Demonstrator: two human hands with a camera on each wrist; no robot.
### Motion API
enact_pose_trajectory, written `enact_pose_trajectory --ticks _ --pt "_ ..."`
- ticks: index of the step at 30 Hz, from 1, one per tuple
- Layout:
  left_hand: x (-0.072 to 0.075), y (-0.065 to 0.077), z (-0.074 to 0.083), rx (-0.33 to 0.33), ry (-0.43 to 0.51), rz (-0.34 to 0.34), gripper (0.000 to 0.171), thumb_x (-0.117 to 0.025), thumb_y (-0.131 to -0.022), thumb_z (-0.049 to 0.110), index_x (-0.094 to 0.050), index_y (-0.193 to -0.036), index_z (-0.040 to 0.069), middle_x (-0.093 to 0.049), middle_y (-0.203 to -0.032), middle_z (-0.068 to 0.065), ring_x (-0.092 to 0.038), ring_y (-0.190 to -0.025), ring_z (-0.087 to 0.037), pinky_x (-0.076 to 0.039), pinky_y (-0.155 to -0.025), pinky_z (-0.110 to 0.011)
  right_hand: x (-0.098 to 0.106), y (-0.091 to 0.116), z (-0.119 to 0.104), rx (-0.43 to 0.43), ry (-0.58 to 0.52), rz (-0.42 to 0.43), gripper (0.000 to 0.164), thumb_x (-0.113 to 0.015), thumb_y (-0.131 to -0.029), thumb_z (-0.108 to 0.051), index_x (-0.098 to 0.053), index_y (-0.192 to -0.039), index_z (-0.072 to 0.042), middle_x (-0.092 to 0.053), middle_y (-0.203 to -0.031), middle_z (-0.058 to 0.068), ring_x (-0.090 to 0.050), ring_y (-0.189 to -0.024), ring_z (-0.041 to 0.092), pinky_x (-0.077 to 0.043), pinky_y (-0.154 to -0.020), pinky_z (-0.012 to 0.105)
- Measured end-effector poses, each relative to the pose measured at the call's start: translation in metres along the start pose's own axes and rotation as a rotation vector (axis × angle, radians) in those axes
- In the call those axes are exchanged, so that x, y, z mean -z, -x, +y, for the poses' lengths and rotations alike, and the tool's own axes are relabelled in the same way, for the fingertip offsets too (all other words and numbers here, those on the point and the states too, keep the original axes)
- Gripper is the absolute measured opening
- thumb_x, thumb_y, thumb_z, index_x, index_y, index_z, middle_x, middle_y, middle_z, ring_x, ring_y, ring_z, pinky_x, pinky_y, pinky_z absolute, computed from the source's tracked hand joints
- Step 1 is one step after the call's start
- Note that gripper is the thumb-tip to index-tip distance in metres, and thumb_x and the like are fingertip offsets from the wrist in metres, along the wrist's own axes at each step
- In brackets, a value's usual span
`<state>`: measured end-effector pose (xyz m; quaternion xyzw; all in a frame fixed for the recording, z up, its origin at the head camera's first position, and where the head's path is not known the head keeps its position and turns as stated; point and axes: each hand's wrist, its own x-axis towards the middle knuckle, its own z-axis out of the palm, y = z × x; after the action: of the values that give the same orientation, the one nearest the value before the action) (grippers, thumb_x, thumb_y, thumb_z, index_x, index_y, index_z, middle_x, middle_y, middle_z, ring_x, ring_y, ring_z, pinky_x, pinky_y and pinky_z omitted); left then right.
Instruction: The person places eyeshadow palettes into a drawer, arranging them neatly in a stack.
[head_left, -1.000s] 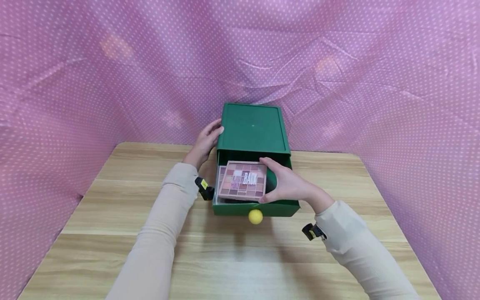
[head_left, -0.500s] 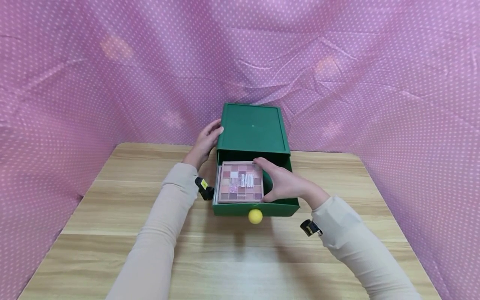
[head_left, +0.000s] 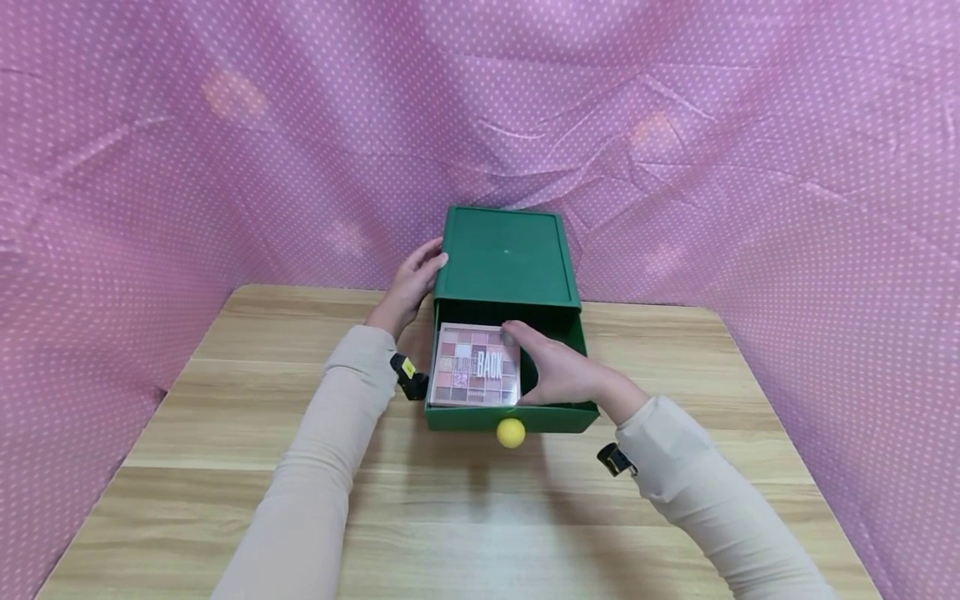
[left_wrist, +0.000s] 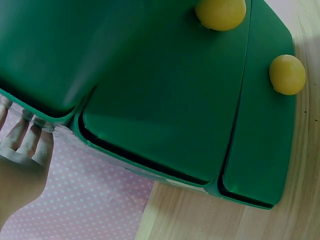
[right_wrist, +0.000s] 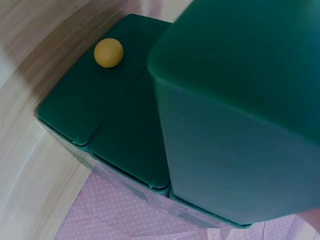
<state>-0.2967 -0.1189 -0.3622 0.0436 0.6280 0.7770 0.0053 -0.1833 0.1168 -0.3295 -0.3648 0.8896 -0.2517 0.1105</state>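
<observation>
An eyeshadow palette (head_left: 476, 365) with a clear lid and the word BACK lies in the left part of the pulled-out top drawer (head_left: 512, 419) of a green drawer unit (head_left: 510, 254). My right hand (head_left: 562, 367) grips the palette at its right side, thumb at the near corner and fingers at the far one. Another palette, seen a moment ago, is now covered by it. My left hand (head_left: 408, 287) rests against the unit's left side. In the left wrist view the fingers (left_wrist: 44, 147) lie nearly straight along that side. The right wrist view shows mostly the drawer, not the grip.
Two lower drawers are closed, the middle one (left_wrist: 160, 110) and the bottom one (left_wrist: 262, 140). Yellow round knobs (head_left: 511, 433) stick out from the fronts. The unit stands at the back of a wooden table (head_left: 465, 517), before a pink dotted curtain (head_left: 337, 125).
My right hand has moved left with the palette, which has straightened and settled lower over the palette beneath. The left hand and the drawer unit have kept their places.
</observation>
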Motion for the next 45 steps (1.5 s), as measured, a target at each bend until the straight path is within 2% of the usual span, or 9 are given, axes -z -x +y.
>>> enact_pose_trajectory --ticks 11,16,21,25,29,34,42,45 --pt "0.0 0.0 0.0 0.002 -0.002 0.001 0.045 -0.052 -0.087 0.019 -0.039 -0.13 0.012 -0.039 -0.128 -0.006 -0.045 -0.106 -0.021 -0.038 -0.087 -0.031 0.002 0.001 -0.001 -0.012 -0.031 -0.035 0.092 -0.075 -0.066 -0.013 -0.018 -0.136 -0.002 -0.01 -0.142 0.01 -0.017 -0.126 0.023 -0.023 -0.098 0.034" --pt "0.0 -0.002 0.0 0.0 -0.004 -0.001 0.045 -0.052 -0.087 0.02 -0.039 -0.13 0.012 -0.04 -0.127 -0.006 -0.045 -0.106 -0.021 -0.038 -0.087 -0.031 0.006 0.005 -0.002 -0.022 -0.053 0.0 0.091 -0.074 -0.068 -0.017 -0.016 -0.137 -0.005 -0.017 -0.14 0.01 -0.02 -0.125 0.023 -0.025 -0.097 0.037" --pt "0.001 -0.005 0.0 0.006 -0.011 -0.008 0.045 -0.052 -0.087 0.02 -0.039 -0.13 0.013 -0.039 -0.127 -0.005 -0.046 -0.105 -0.02 -0.038 -0.086 -0.031 0.011 0.013 -0.002 -0.088 -0.154 0.065 0.086 -0.071 -0.071 -0.027 -0.018 -0.138 -0.013 -0.021 -0.139 0.007 -0.022 -0.124 0.023 -0.025 -0.096 0.043" --pt "0.002 -0.006 0.001 0.01 -0.009 -0.007 0.044 -0.051 -0.088 0.02 -0.039 -0.13 0.013 -0.04 -0.127 -0.005 -0.046 -0.104 -0.02 -0.039 -0.085 -0.031 0.017 0.021 -0.005 -0.113 -0.267 0.114 0.081 -0.068 -0.073 -0.032 -0.021 -0.137 -0.014 -0.021 -0.139 0.004 -0.022 -0.124 0.022 -0.025 -0.096 0.041" --pt "0.002 -0.008 0.001 0.011 -0.009 -0.005 0.044 -0.051 -0.088 0.019 -0.039 -0.13 0.013 -0.039 -0.128 -0.005 -0.046 -0.105 -0.021 -0.038 -0.085 -0.031 0.021 0.029 -0.009 -0.065 -0.367 0.154 0.078 -0.067 -0.075 -0.028 -0.022 -0.136 -0.008 -0.024 -0.138 0.006 -0.023 -0.123 0.02 -0.023 -0.098 0.035" --pt "0.003 -0.009 0.0 0.016 -0.014 0.005 0.044 -0.052 -0.087 0.02 -0.04 -0.13 0.013 -0.039 -0.128 -0.005 -0.046 -0.104 -0.02 -0.039 -0.085 -0.03 0.02 0.039 -0.015 0.037 -0.452 0.199 0.073 -0.066 -0.077 -0.016 -0.024 -0.134 -0.002 -0.027 -0.136 0.012 -0.024 -0.124 0.017 -0.02 -0.099 0.032" --pt "0.002 -0.008 0.001 0.021 0.008 -0.006 0.045 -0.051 -0.088 0.018 -0.038 -0.131 0.012 -0.038 -0.129 -0.006 -0.046 -0.104 -0.02 -0.04 -0.083 -0.028 0.007 0.059 -0.028 0.14 -0.557 0.243 0.064 -0.064 -0.077 -0.005 -0.03 -0.132 -0.001 -0.032 -0.133 0.011 -0.028 -0.122 0.017 -0.022 -0.098 0.029" --pt "0.001 -0.007 0.001 0.019 0.004 -0.004 0.045 -0.051 -0.088 0.018 -0.038 -0.131 0.013 -0.037 -0.129 -0.006 -0.046 -0.105 -0.02 -0.04 -0.083 -0.028 0.0 0.067 -0.034 0.218 -0.611 0.251 0.06 -0.062 -0.078 -0.001 -0.032 -0.129 0.003 -0.035 -0.131 0.016 -0.03 -0.121 0.021 -0.025 -0.097 0.032"
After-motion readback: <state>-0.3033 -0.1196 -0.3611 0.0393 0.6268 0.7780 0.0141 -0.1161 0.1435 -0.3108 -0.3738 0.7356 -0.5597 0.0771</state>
